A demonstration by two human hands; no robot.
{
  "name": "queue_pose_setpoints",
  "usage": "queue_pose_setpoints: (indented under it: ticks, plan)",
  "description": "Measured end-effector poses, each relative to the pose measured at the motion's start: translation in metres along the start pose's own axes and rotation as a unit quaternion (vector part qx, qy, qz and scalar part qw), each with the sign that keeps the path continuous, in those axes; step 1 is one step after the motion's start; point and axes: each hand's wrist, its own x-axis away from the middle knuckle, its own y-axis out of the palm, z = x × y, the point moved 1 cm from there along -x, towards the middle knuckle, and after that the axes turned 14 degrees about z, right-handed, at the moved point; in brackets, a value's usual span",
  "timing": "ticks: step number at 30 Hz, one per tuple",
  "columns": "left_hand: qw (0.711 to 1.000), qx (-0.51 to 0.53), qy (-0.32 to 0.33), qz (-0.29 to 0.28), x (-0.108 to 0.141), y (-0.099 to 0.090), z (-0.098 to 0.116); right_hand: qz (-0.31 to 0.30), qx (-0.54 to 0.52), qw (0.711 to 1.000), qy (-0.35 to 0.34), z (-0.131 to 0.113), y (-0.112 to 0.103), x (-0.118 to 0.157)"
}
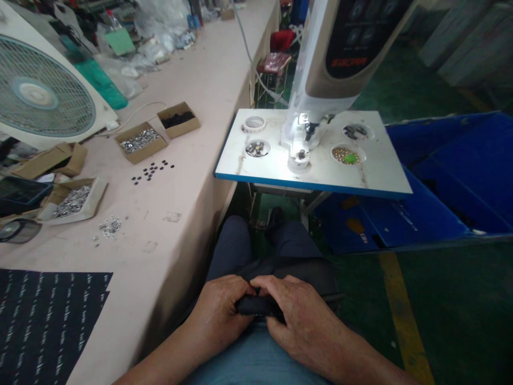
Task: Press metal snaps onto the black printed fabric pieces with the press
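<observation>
Over my lap, both hands grip a black piece of material point(258, 306), perhaps fabric or a bag part; most of it is hidden by my fingers and blends with the dark cloth behind. My left hand point(224, 307) closes on its left end, thumb and fingers curled in. From the other side my right hand point(294, 313) wraps round the right end, its fingertips close to those of the left. Beyond my knees stands a snap-fastening press point(320, 69) on a white table point(264, 171). Round wells in that table hold small metal parts point(347, 155).
On the long bench point(192, 176) to my left lie boxes of metal fasteners point(140, 141), loose black discs point(150, 171), a fan point(36, 93) and a printed black sheet point(44, 321). Blue bins point(425, 214) stand at right on the green floor.
</observation>
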Motion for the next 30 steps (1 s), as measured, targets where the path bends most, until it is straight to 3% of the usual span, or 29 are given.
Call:
queue_pose_setpoints:
  ticks: [6,14,18,30]
  plan:
    - [0.990,0.024,-0.119,-0.064,-0.007,-0.004,0.007,0.042,-0.058,0.997,0.042,0.013,0.007,-0.005]
    - [0.936,0.177,-0.256,-0.166,-0.009,-0.004,0.005,0.005,-0.189,0.976,0.104,0.017,0.002,-0.010]
    - [0.916,0.218,-0.285,-0.178,-0.008,-0.002,0.003,-0.001,-0.204,0.971,0.124,0.017,-0.001,-0.013]
    - [0.900,0.267,-0.308,-0.157,-0.002,0.006,0.000,-0.035,-0.249,0.957,0.147,0.026,0.003,-0.017]
